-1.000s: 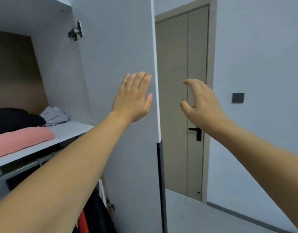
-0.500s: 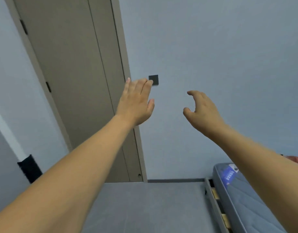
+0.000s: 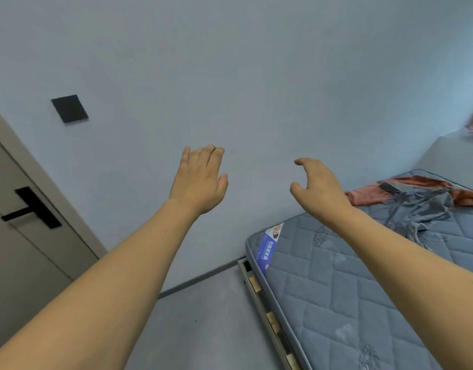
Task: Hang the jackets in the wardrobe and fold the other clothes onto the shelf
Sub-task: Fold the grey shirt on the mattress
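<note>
While both bare forearms reach forward across the middle of the frame, neither hand has hold of anything. The left hand (image 3: 200, 180) sits just left of center, its back toward the camera, fingers straight and close together, thumb out to the right. The right hand (image 3: 316, 185) is just right of center, its fingers loosely curled forward and the thumb held apart below them, with nothing between them. The two hands are near each other but do not touch, and both show against the plain grey-blue wall (image 3: 256, 76).

At the right edge of the frame, a grey garment (image 3: 422, 209) lies rumpled on the mattress (image 3: 336, 289), and an orange-red garment (image 3: 369, 193) lies beside and partly under it, closer to the wall. Both are well apart from the left hand; the right wrist overlaps the near end of the orange-red cloth in the picture, though whether it touches cannot be told. A small dark object rests on the orange-red cloth, too blurred to name.

The mattress is quilted grey with a blue label (image 3: 268, 247) on its near corner, and rests on a slatted wooden bed frame (image 3: 267, 316) in the lower right. A door (image 3: 21, 263) with a black handle (image 3: 29, 209) fills the lower left, and a black wall switch (image 3: 69, 108) sits in the upper left. Grey floor (image 3: 203, 329) runs along the bottom center.
</note>
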### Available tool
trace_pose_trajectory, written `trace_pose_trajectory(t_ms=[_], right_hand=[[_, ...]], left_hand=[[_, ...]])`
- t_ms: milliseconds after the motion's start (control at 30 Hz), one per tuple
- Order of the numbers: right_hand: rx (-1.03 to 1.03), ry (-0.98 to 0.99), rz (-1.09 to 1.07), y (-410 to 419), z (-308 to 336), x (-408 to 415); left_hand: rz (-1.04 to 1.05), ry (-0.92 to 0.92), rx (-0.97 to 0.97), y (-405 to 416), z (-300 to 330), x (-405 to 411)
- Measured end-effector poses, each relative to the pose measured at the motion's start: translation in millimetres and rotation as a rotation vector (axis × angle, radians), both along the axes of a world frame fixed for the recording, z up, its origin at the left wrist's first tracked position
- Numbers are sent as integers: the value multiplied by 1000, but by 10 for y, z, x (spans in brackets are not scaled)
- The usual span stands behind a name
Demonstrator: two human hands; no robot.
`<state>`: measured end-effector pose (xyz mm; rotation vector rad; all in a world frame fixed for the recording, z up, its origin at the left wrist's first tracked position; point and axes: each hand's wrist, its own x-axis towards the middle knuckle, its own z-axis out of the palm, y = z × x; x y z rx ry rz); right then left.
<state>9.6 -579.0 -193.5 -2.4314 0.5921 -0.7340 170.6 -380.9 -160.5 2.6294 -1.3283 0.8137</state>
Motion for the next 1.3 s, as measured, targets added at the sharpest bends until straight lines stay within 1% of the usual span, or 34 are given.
trace_pose_trajectory(t_ms=[167,300,400,500,567,633,800,900,1000,1067,1133,1167,1200,1233,1300], right_hand=[[46,63,-119,-938,-427,164],[79,84,-255,-1727,-875,352],[124,132,-376,-2367,-1355,542],[200,216,-500,-2961,-1933,694],[233,239,-559,-3322,-2314,705],[248,265,-624,-3658,-2683,626],[193,347,-720,-4496,-3692,227],[169,425,-739,-4962,-4467,50],[176,529,-754,-5433,-5262,15],[187,596,-743,-5788,-5779,24],[174,711,-713,-6056,-6291,2],[154,765,-710,-6115,-6565,-35],[106,787,-724,-6131,-6824,-83],[48,762,-750,-6111,-7077,-130],[-61,615,-806,-6088,-7452,-137]], left_hand=[[-107,78,38,-1149,-397,470],[-226,132,88,-2134,-881,912],[-320,203,132,-2960,-1390,1266],[-389,272,242,-3754,-2048,1530],[-416,324,307,-4204,-2507,1611],[-434,364,361,-4605,-2967,1622],[-529,398,449,-5595,-4079,1406],[-591,454,511,-6226,-4791,1195],[-640,583,507,-6840,-5549,974],[-645,739,491,-7282,-6045,829],[-581,895,475,-7654,-6518,690],[-527,937,480,-7778,-6781,609],[-481,901,491,-7850,-7039,511],[-460,779,455,-7863,-7299,415],[-461,519,307,-7823,-7718,374]])
